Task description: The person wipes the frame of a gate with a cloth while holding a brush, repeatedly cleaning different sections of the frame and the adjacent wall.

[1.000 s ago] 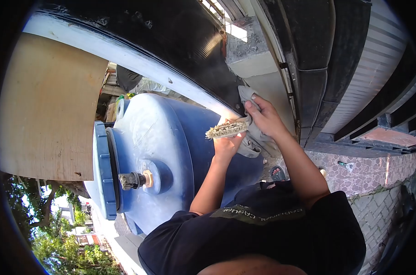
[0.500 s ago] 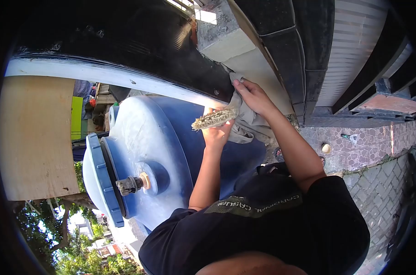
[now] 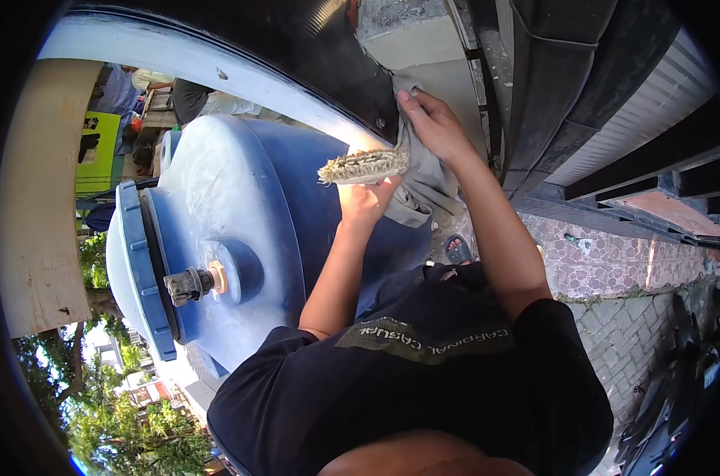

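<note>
Two part-closed grips: left hand (image 3: pixel 361 205) held brush (image 3: pixel 376 168), right hand (image 3: pixel 438 127) pinched grey cloth (image 3: pixel 425 176) beside it. Snag risk: bristles (image 3: pixel 340 168) sat too close.

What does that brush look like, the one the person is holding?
The brush is long and narrow, with tufts of pale, straw-coloured bristles, darker between them. They look coarse and worn, ragged at the far left end. It lies sideways across the view, bristles showing, gripped from below by the left hand. Its right end seems to meet the grey cloth, and the blue tank lies beyond. Any handle is hidden.
</note>
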Tool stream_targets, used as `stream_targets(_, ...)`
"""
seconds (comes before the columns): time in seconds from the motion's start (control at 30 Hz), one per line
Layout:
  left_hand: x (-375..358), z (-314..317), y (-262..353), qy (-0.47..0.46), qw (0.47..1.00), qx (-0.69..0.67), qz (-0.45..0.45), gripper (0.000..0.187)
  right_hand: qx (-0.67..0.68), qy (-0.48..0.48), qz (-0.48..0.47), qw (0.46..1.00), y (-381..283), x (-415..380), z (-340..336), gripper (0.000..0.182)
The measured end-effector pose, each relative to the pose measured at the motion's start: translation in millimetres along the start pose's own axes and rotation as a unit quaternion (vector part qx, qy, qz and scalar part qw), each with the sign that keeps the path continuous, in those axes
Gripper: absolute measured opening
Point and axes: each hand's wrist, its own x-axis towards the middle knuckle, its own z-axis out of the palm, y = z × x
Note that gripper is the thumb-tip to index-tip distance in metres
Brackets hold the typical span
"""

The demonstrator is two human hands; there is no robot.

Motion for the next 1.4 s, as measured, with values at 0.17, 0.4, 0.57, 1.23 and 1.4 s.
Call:
stream_targets(0.17, 5.7, -2.0, 10.6, 0.005, 0.998, -0.048, -0.034, 0.015, 0.007, 0.015, -0.039, 0.999, 9.0, 9.8, -3.1, 0.081)
stream_targets(0.4, 6.8, -2.6, 21.8, 0.026, 0.996, -0.064, -0.051, 0.014, 0.003, 0.061, -0.102, 0.993, 18.4, 12.9, 6.7, 0.081)
stream_targets(0.57, 0.6, 3.9, 22.7, 0.045, 0.989, -0.104, -0.101, 0.013, -0.016, 0.029, -0.045, 0.998, 31.9, 5.5, 0.7, 0.074)
stream_targets(1.23, -0.5, 9.9, 30.1, 0.036, 0.987, -0.043, -0.15, 0.014, -0.076, 0.051, -0.004, 0.996, 25.7, 3.0, -3.4, 0.072)
stream_targets(1.4, 0.6, 3.8, 19.2, 0.017, 0.992, -0.06, -0.106, 0.013, -0.043, 0.036, 0.014, 0.998, 18.5, 8.9, -4.0, 0.078)
